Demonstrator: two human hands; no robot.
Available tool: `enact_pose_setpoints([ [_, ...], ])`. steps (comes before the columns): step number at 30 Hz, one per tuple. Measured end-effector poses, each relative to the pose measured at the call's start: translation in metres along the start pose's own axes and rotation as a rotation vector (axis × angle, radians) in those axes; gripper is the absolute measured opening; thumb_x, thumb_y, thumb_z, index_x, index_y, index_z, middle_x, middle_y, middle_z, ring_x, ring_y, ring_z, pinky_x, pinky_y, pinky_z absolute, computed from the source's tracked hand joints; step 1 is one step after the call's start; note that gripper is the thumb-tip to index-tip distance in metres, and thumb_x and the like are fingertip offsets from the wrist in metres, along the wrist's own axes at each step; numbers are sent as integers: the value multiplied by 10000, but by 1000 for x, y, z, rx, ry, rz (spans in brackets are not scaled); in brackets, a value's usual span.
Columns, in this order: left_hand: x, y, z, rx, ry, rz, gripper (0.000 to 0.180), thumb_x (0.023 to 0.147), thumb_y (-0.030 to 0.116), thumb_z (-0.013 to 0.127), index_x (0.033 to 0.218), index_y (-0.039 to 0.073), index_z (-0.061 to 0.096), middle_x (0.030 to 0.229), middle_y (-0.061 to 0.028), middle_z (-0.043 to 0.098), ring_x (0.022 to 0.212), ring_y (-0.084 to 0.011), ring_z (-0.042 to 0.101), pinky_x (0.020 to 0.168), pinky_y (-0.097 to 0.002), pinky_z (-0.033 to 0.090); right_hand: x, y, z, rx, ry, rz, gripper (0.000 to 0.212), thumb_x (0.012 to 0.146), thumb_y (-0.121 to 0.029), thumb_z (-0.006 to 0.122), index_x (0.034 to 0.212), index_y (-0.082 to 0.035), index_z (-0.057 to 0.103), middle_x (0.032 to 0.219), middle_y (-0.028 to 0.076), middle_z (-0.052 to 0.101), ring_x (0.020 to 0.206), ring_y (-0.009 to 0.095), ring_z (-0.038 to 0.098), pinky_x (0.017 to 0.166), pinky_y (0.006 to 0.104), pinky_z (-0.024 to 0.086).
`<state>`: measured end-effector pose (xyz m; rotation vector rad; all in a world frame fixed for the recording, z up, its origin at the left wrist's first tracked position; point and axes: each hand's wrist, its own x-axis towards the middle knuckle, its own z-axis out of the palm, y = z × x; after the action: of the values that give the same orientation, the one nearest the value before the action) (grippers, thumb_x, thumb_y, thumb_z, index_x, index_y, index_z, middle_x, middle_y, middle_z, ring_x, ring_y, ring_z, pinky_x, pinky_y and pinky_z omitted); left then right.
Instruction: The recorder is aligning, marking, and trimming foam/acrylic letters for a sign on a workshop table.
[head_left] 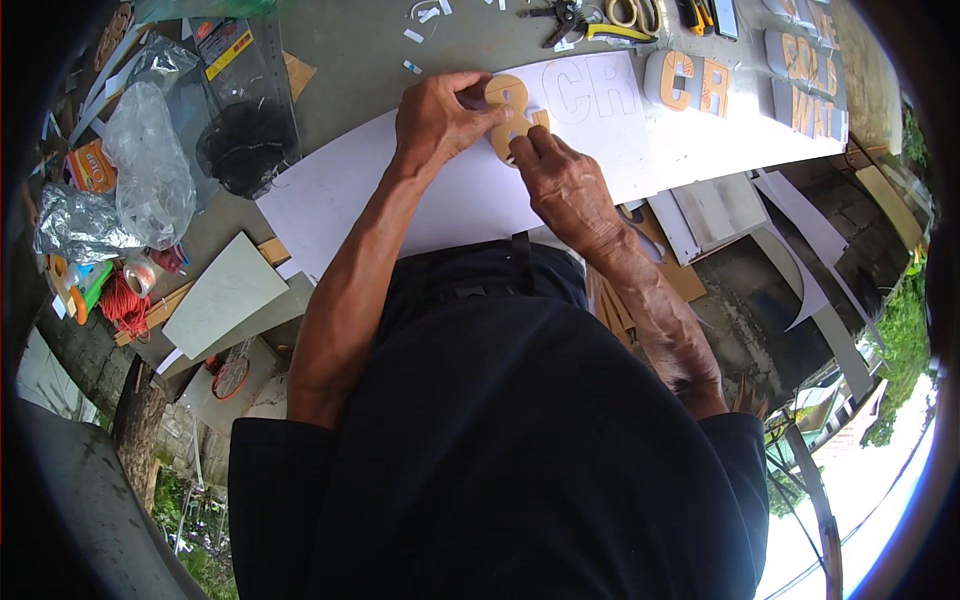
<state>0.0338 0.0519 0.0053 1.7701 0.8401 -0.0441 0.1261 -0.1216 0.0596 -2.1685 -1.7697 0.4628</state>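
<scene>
A tan ampersand-shaped cutout [512, 92] lies on a long white sheet [400, 205] in front of me. My left hand [443, 118] grips the cutout's left side, its thumb laid across the face and its fingers bent at the upper edge. At the cutout's lower right my right hand [570, 190] is closed, fingertips pinched close to the edge; whatever they hold is hidden. Beside the cutout, letter outlines [588, 88] are drawn on the white sheet. Further right stand white block letters [690, 82] with tan faces.
Scissors [635, 14], yellow-handled pliers [618, 34] and a box cutter [692, 14] lie along the far side. More block letters [808, 62] stand at the far right. Clear plastic bags [150, 165] and red cord [124, 303] crowd the left. Offcuts [705, 215] lie below the sheet's right end.
</scene>
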Motion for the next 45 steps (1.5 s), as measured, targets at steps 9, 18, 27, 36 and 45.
enact_pose_setpoints([
  [9,0,2,-2,47,21,23,509,758,318,873,1186,66,767,1033,-79,793,939,-168,751,867,-281,576,13,14,-45,382,191,135,92,976,-56,640,967,35,655,851,164,672,719,346,695,640,414,567],
  [18,3,-15,5,83,88,130,535,722,390,899,1154,96,782,1046,-85,793,950,-209,768,873,-320,596,-21,3,-21,534,261,350,109,946,-37,686,1037,11,724,947,145,734,712,256,736,638,340,590],
  [27,8,-22,1,73,58,146,493,749,375,887,1140,95,782,1041,-87,794,961,-217,767,899,-347,592,-35,-5,31,303,331,226,261,905,-8,729,1164,-30,701,1049,138,713,844,299,743,710,367,623],
  [36,5,-13,1,78,46,126,476,766,356,875,1152,94,780,1032,-86,795,960,-215,766,894,-345,591,-33,-2,31,391,428,255,199,936,-19,705,1134,-12,726,980,129,733,775,241,743,664,338,611],
  [45,5,-12,-1,58,33,111,472,766,340,877,1157,95,779,1020,-84,796,959,-208,768,892,-344,595,-17,14,6,477,174,365,146,963,-48,665,1078,9,735,940,154,735,748,258,728,689,371,596],
])
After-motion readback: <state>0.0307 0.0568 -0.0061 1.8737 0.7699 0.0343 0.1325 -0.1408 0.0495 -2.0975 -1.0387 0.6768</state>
